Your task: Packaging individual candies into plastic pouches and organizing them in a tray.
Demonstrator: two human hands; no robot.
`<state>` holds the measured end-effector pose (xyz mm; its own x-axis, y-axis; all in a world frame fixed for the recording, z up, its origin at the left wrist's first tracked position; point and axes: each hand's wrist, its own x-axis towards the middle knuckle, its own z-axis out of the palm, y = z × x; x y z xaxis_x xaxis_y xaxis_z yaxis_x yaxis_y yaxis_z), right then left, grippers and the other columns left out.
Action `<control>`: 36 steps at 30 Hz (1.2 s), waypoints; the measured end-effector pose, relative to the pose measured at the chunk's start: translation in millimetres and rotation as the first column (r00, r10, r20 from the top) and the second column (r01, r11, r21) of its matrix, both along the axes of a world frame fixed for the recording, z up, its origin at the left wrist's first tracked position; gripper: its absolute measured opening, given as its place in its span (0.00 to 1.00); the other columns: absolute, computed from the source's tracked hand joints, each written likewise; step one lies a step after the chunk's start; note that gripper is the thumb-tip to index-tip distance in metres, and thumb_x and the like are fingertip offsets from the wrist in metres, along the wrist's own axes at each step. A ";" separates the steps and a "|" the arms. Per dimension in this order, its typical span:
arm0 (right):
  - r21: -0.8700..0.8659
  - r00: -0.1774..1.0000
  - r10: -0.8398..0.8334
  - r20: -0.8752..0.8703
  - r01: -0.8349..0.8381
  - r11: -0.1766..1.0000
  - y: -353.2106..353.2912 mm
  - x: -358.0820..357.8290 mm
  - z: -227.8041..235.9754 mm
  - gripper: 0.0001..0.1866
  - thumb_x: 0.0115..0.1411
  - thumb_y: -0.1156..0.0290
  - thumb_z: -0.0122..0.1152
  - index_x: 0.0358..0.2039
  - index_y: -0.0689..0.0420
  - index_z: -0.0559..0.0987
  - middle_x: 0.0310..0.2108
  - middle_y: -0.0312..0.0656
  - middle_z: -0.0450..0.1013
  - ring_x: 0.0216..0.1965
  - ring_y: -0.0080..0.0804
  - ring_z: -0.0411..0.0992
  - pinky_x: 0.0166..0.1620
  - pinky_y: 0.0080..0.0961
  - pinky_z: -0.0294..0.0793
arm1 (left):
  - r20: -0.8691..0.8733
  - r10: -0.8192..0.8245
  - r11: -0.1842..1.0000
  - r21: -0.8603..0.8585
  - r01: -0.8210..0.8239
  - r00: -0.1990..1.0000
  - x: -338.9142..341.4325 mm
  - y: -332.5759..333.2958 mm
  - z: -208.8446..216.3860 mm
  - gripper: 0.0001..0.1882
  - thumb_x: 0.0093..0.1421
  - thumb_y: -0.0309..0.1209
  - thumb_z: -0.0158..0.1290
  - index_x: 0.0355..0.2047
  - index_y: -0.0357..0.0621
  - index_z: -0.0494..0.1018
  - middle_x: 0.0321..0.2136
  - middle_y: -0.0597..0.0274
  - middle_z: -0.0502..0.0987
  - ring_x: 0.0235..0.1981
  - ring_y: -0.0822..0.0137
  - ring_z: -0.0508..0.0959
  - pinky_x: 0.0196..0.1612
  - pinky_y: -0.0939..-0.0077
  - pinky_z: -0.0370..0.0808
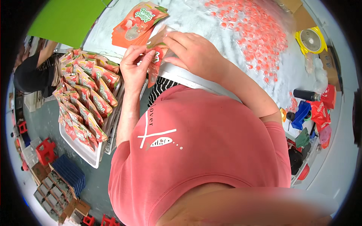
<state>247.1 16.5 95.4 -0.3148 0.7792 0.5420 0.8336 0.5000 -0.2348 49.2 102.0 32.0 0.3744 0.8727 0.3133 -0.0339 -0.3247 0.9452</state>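
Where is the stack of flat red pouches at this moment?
In the head view, the stack lies upper left of centre on the white table, just beyond the left hand.

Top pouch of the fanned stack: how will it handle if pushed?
Probably light and bendy: the top pouch lies flat and looks unfilled. It may slide easily, since its face looks smooth. A push could also drag its neighbours, as the stack is fanned in close overlap.

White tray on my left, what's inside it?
The white tray holds many red pouches, packed close and overlapping. They hide much of the tray's floor, so anything beneath them can't be seen.
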 end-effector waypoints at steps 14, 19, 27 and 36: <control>-0.394 0.927 0.152 -0.343 -0.289 0.872 -2.4 28.6 -5.4 0.10 0.57 0.78 0.60 0.41 0.61 0.79 0.41 0.43 0.75 0.42 0.41 0.75 0.46 0.30 0.75 | -0.061 -0.199 0.980 -0.032 0.198 0.978 2.4 3.7 11.6 0.14 0.64 0.30 0.53 0.47 0.40 0.79 0.40 0.64 0.75 0.39 0.77 0.74 0.43 0.80 0.70; -0.394 0.922 0.265 -0.284 -0.364 0.844 -9.9 18.7 5.1 0.09 0.57 0.79 0.59 0.40 0.60 0.79 0.43 0.41 0.74 0.42 0.40 0.75 0.44 0.30 0.76 | 0.088 -0.415 0.856 -0.299 0.421 0.906 19.5 25.4 -7.2 0.15 0.64 0.33 0.55 0.46 0.37 0.78 0.35 0.68 0.77 0.36 0.79 0.73 0.39 0.83 0.69; -0.463 0.978 0.047 -0.205 -0.140 0.875 -19.7 28.5 11.7 0.10 0.57 0.71 0.64 0.37 0.60 0.76 0.40 0.42 0.73 0.41 0.41 0.74 0.42 0.32 0.76 | 0.023 -0.239 0.932 -0.276 0.236 0.971 26.9 4.6 -2.4 0.11 0.65 0.31 0.56 0.40 0.34 0.80 0.28 0.69 0.79 0.29 0.81 0.73 0.33 0.85 0.71; -0.556 0.976 0.168 -0.141 -0.218 0.802 -21.5 20.7 15.9 0.14 0.57 0.64 0.64 0.37 0.61 0.77 0.39 0.46 0.75 0.42 0.45 0.74 0.43 0.38 0.74 | 0.010 -0.262 0.957 -0.129 0.261 0.965 31.0 -20.0 5.0 0.11 0.65 0.29 0.55 0.42 0.34 0.80 0.36 0.58 0.81 0.35 0.75 0.78 0.32 0.83 0.77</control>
<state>267.8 -5.0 111.3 -0.4666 0.8828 0.0548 0.6996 0.4063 -0.5877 80.2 81.9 37.0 0.5970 0.7765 0.2014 -0.0941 -0.1816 0.9789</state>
